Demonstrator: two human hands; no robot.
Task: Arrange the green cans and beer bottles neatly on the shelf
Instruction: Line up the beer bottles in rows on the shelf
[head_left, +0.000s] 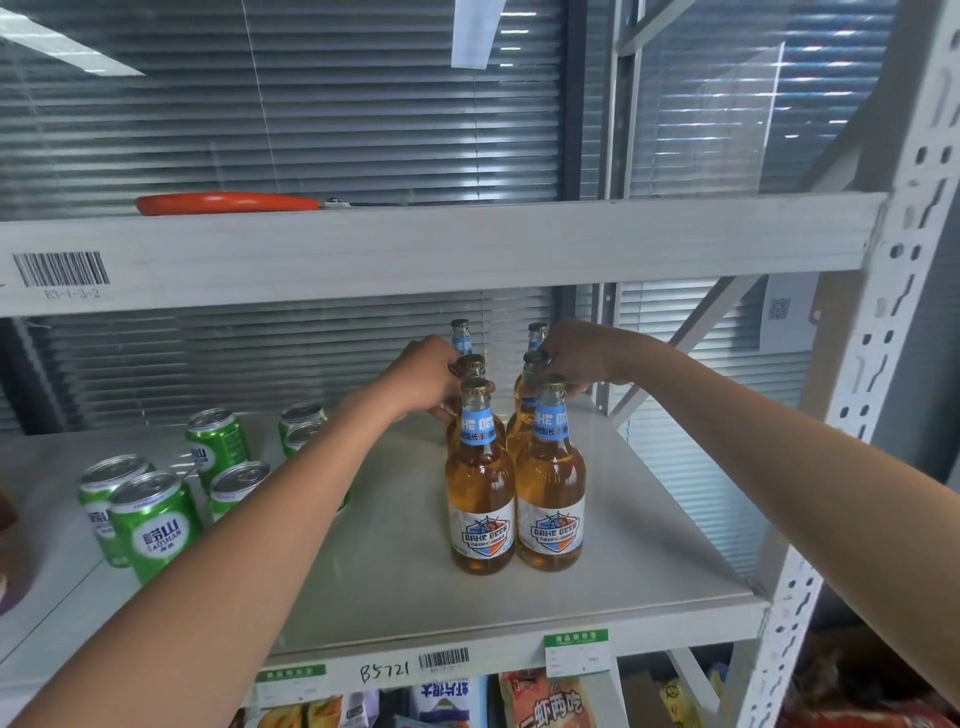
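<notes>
Six amber glass beer bottles stand upright in two columns on the smooth white metal shelf (649, 571), each with a gold crown cap and a pale blue neck label. The left hand (423, 376) curls around the neck of the middle left bottle (470, 370); the right hand (576, 358) grips the neck of the middle right bottle (527, 402). The front pair (480, 499) stands touching, shield labels facing out. To the left, glossy green cans (156, 519) with silver pull-tab lids stand loosely scattered. An orange-handled tool (228, 202) lies on the shelf above.
</notes>
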